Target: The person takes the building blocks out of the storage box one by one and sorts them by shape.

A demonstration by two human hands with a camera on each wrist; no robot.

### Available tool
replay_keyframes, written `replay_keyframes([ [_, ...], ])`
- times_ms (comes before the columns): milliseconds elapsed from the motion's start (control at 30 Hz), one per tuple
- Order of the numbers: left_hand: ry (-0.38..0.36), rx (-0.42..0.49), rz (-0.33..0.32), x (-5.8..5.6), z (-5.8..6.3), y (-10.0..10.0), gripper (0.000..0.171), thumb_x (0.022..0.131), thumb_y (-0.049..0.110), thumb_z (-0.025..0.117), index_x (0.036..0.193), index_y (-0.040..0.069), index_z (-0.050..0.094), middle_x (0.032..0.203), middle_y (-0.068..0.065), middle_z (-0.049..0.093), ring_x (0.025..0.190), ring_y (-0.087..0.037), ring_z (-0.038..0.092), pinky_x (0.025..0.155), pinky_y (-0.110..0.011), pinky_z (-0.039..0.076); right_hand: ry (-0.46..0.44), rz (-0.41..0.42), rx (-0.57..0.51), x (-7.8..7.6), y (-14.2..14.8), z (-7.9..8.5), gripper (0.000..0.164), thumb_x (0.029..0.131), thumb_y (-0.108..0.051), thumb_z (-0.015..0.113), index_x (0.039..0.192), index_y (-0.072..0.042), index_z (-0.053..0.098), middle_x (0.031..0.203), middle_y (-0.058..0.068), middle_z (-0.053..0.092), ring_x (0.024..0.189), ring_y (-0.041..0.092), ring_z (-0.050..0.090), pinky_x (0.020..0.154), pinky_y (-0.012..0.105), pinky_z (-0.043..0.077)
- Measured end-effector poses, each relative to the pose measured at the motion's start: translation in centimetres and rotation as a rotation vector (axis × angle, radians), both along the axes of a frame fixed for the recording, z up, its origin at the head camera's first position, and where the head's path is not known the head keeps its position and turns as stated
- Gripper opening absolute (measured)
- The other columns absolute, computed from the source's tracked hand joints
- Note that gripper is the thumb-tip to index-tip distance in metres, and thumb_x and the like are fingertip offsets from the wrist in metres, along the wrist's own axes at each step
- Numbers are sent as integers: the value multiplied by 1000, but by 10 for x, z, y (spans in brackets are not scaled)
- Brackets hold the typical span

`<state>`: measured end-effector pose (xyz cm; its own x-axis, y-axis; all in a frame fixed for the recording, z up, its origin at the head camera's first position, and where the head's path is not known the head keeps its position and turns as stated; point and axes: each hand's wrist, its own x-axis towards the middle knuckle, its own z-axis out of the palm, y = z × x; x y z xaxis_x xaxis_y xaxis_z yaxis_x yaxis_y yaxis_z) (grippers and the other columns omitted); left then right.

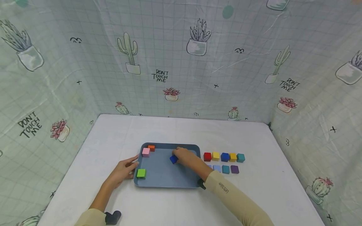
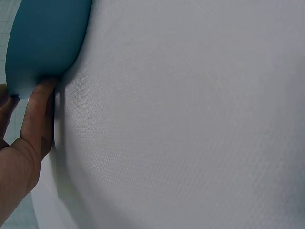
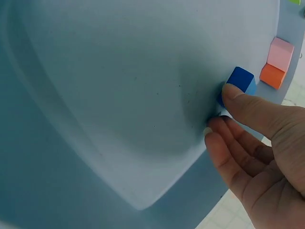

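Observation:
In the head view, a blue-grey tray (image 1: 161, 172) lies on the white table. My right hand (image 1: 184, 156) is over its middle and pinches a dark blue cube (image 3: 241, 78) between thumb and fingertips. From the right wrist view I cannot tell whether the cube touches the tray floor. My left hand (image 1: 123, 170) rests against the tray's left side, its fairly straight fingers (image 2: 34, 114) touching the outer wall. Inside the tray, a pink cube (image 1: 145, 152) and an orange cube (image 1: 151, 147) sit in the far left corner, and a green cube (image 1: 141, 173) near the front left.
Right of the tray stand two rows of cubes. The back row has a red cube (image 1: 207, 157), a blue cube (image 1: 225, 157) and several others. A purple cube (image 1: 234, 169) ends the front row, partly hidden by my right arm. A patterned curtain (image 1: 181, 78) surrounds the table.

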<state>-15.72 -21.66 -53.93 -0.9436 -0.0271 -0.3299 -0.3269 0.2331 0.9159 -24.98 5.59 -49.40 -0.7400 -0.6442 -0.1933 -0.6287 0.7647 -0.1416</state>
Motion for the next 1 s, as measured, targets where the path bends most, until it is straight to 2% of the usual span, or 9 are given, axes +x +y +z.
replay_keyframes([
  [200,8,-7,2,0,-4,1,55,96,25,56,145,12,37,118,-20,54,88,-22,57,73,-33,54,28,21,5,0,1,-3,34,80,-14,76,112,-6,66,99,6,62,87,15,60,79,26,52],
  [433,11,-10,1,1,-5,2,55,96,25,56,146,12,37,120,-21,53,89,-22,57,73,-33,54,17,11,-1,-4,3,-7,33,80,-15,76,110,-5,66,97,5,62,84,13,59,77,24,51],
  [767,10,-9,2,2,-4,3,55,96,24,56,145,11,37,120,-21,53,88,-22,57,73,-32,54,-23,-29,5,-2,5,2,35,82,-16,74,114,-6,65,101,5,62,89,13,58,79,26,51],
  [1000,5,-6,4,2,-3,3,54,96,24,56,145,12,37,121,-21,53,89,-22,57,73,-33,54,-3,-21,-8,-4,8,7,32,83,-16,73,112,-5,64,101,4,61,89,13,58,82,24,50],
])
